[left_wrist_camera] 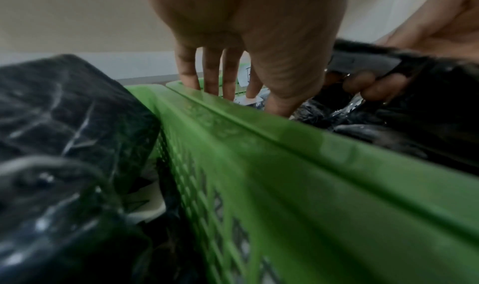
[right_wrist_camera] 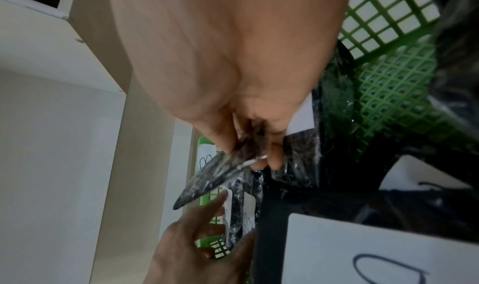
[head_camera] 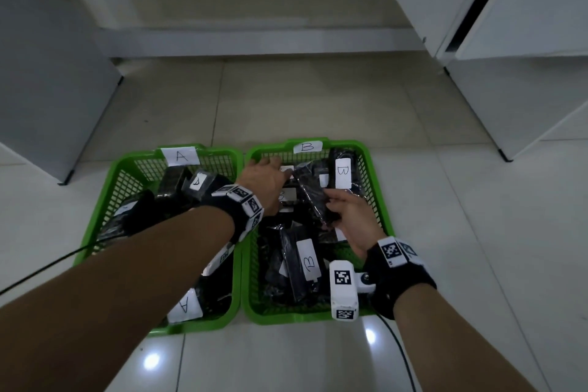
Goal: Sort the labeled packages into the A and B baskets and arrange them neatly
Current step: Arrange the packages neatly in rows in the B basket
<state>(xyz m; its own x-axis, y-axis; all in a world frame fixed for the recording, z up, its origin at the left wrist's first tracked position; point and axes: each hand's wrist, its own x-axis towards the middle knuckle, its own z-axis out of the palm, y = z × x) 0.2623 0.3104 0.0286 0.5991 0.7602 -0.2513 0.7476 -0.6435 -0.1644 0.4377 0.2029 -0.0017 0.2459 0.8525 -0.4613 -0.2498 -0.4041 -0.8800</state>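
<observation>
Two green baskets stand side by side on the floor: basket A on the left, basket B on the right. Both hold several black plastic-wrapped packages with white letter labels. My left hand reaches across into the far left of basket B, its straight fingers touching a white label there. My right hand grips the near end of a long black package tilted over the middle of basket B. In the right wrist view its fingertips pinch that package.
B-labelled packages lie at the back right and front of basket B. A-labelled ones fill basket A. White cabinets flank the tiled floor on both sides, with a step behind. A black cable trails left.
</observation>
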